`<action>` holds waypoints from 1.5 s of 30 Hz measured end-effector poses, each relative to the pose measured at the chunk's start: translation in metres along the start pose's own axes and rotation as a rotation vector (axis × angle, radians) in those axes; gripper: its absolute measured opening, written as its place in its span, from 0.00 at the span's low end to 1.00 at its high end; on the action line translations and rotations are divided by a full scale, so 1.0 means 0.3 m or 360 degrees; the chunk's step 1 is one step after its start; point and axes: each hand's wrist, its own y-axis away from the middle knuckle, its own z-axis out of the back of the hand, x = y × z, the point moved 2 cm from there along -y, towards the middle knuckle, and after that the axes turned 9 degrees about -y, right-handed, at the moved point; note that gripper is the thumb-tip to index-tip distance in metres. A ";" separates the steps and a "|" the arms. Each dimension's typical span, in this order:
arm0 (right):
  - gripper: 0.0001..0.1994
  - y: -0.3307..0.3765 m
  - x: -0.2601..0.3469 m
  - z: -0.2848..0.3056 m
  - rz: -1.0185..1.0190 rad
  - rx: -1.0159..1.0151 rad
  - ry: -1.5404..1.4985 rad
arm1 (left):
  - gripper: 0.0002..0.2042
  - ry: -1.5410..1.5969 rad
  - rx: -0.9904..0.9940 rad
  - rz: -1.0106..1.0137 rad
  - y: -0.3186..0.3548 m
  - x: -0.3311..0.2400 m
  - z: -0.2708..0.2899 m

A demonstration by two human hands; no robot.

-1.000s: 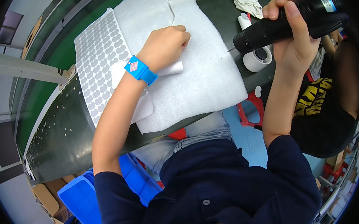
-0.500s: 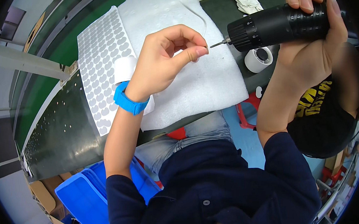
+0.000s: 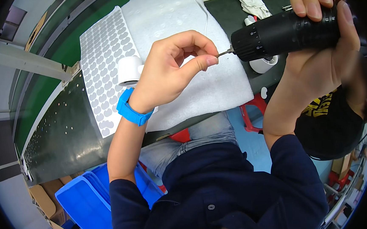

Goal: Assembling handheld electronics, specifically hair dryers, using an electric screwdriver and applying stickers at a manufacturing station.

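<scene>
My right hand (image 3: 327,40) grips a black electric screwdriver (image 3: 284,31), held level in the air with its thin bit pointing left. My left hand (image 3: 171,68), with a blue wristband (image 3: 132,110), is raised off the table; its thumb and forefinger pinch together right at the bit's tip, on something too small to make out. Below the left hand lie a white foam sheet (image 3: 215,86) and a small white cylindrical part (image 3: 128,70).
A sheet of grey adhesive pads (image 3: 103,60) lies on the dark green table (image 3: 61,131) left of the foam. A white roll (image 3: 265,64), a crumpled cloth (image 3: 252,4) and a white cable (image 3: 202,11) are at the back. Blue bins (image 3: 87,202) stand below the table edge. Another person in black (image 3: 333,121) is at the right.
My left hand has lifted off the foam sheet and risen to the screwdriver's bit. My right hand has turned the screwdriver level and brought it nearer.
</scene>
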 end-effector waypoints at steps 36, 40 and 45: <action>0.16 0.027 -0.067 -0.186 0.0490 -0.0214 0.0962 | 0.04 -0.0505 -0.0094 -0.0154 0.011 -0.005 -0.043; 0.15 0.045 -0.090 -0.251 0.0419 -0.0609 0.1086 | 0.05 -0.0378 -0.0190 -0.0143 0.020 0.021 -0.042; 0.15 0.009 -0.066 -0.124 0.0445 -0.0389 0.0848 | 0.07 -0.0009 -0.0233 -0.0072 0.004 0.025 -0.065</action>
